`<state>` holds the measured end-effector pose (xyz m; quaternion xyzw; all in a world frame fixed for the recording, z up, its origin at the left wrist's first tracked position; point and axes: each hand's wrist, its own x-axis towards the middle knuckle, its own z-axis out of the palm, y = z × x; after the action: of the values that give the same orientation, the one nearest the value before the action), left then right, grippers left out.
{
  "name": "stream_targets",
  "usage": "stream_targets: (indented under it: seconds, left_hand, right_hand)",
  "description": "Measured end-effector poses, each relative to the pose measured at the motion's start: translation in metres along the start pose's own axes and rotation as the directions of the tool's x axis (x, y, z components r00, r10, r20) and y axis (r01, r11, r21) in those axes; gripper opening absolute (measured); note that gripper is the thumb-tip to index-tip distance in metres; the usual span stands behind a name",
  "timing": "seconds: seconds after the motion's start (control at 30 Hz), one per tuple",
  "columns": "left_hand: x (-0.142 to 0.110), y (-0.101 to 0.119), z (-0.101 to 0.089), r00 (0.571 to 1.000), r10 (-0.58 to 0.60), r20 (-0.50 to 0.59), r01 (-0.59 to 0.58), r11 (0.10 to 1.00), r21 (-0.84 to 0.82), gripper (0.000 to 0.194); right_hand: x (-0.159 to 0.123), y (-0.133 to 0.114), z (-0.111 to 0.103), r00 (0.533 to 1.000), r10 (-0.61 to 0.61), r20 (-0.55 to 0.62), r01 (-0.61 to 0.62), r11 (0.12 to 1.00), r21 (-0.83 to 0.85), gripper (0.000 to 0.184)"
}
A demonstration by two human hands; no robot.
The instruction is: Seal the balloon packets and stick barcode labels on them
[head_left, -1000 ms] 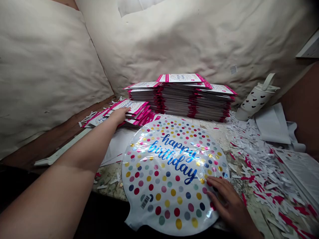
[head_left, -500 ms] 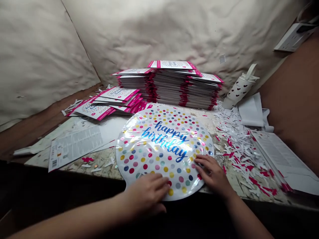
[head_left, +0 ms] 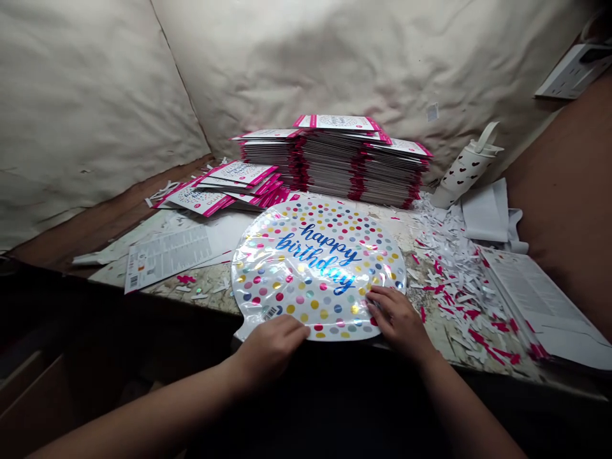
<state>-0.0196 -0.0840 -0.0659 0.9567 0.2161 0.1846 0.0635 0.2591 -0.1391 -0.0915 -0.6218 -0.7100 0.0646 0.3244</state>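
Observation:
A flat, uninflated foil balloon (head_left: 306, 306) lies at the table's front edge, white with coloured dots and blue "happy birthday" lettering. Its neck, near a small barcode, points toward the lower left. My left hand (head_left: 272, 350) is closed on the balloon's near edge, fingertips on top; its thumb is hidden. On the balloon's right near side rests my right hand (head_left: 399, 322), palm down, fingers and thumb stretched across the foil.
Tall stacks of pink-edged packets (head_left: 329, 162) stand at the back, with a looser pile (head_left: 215, 191) to their left. A printed sheet (head_left: 167, 255) lies left. Paper scraps (head_left: 459, 280), a heart-patterned tumbler (head_left: 466, 172) and more printed sheets (head_left: 549, 306) are on the right.
My left hand has shifted slightly left and up along the balloon's near edge, uncovering the barcode. My right hand stays on the right side. The camera view has turned a little to the left.

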Motion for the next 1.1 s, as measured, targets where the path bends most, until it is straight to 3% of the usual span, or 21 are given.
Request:
stream_targets:
  seconds: [0.07,0.13,0.23,0.33,0.4,0.5,0.6,0.67,0.73,0.8,0.9,0.97,1.1]
  left_hand:
    - [0.012,-0.007,-0.007,0.957,-0.256,0.134,0.279,0.94,-0.197,0.017]
    - [0.028,-0.014,-0.013,0.892,-0.389,0.23,0.443,0.853,-0.274,0.012]
    - [0.048,-0.02,-0.018,0.879,-0.403,0.253,0.466,0.837,-0.287,0.013]
    - [0.055,-0.024,-0.022,0.888,-0.324,0.326,0.433,0.828,-0.356,0.006]
    - [0.056,-0.026,-0.025,0.879,-0.277,0.387,0.435,0.797,-0.419,0.017]
    - [0.057,-0.027,-0.026,0.852,-0.303,0.427,0.488,0.756,-0.437,0.024]
    - [0.056,-0.025,-0.027,0.863,-0.346,0.369,0.469,0.821,-0.326,0.015]
    - [0.048,-0.029,-0.032,0.879,-0.358,0.314,0.422,0.891,-0.166,0.011]
    - [0.032,-0.04,-0.039,0.872,-0.404,0.277,0.417,0.909,0.012,0.02]
    - [0.011,-0.054,-0.047,0.858,-0.472,0.202,0.456,0.881,0.124,0.026]
    - [-0.015,-0.069,-0.05,0.879,-0.476,-0.025,0.476,0.875,0.087,0.037]
    - [-0.022,-0.07,-0.047,0.879,-0.444,-0.174,0.452,0.892,0.006,0.048]
    - [-0.013,-0.062,-0.038,0.873,-0.386,-0.297,0.372,0.922,-0.106,0.016]
  right_hand:
    - [0.005,-0.017,-0.005,0.991,-0.041,0.124,0.03,0.995,0.091,0.027]
    - [0.014,-0.036,-0.009,0.956,-0.108,0.275,0.062,0.984,0.17,0.033]
    - [0.03,-0.053,-0.01,0.893,-0.129,0.431,0.064,0.985,0.162,0.026]
    - [0.042,-0.052,-0.011,0.881,-0.043,0.47,0.012,0.998,0.069,0.021]
    - [0.048,-0.05,-0.011,0.881,0.012,0.472,-0.042,0.998,0.052,0.012]
    - [0.054,-0.055,-0.007,0.866,0.003,0.5,-0.132,0.966,0.224,0.008]
    - [0.059,-0.062,0.005,0.878,-0.003,0.478,-0.209,0.896,0.391,0.019]
    - [0.059,-0.06,0.015,0.89,0.072,0.449,-0.307,0.824,0.476,0.025]
    - [0.056,-0.054,0.022,0.875,0.191,0.445,-0.45,0.664,0.598,0.026]
    - [0.053,-0.047,0.027,0.835,0.294,0.466,-0.551,0.444,0.707,0.027]
    - [0.05,-0.042,0.03,0.802,0.349,0.485,-0.571,0.208,0.794,0.023]
    - [0.05,-0.043,0.029,0.795,0.343,0.5,-0.572,0.15,0.806,0.024]
    - [0.052,-0.047,0.028,0.762,0.29,0.579,-0.634,0.153,0.758,0.024]
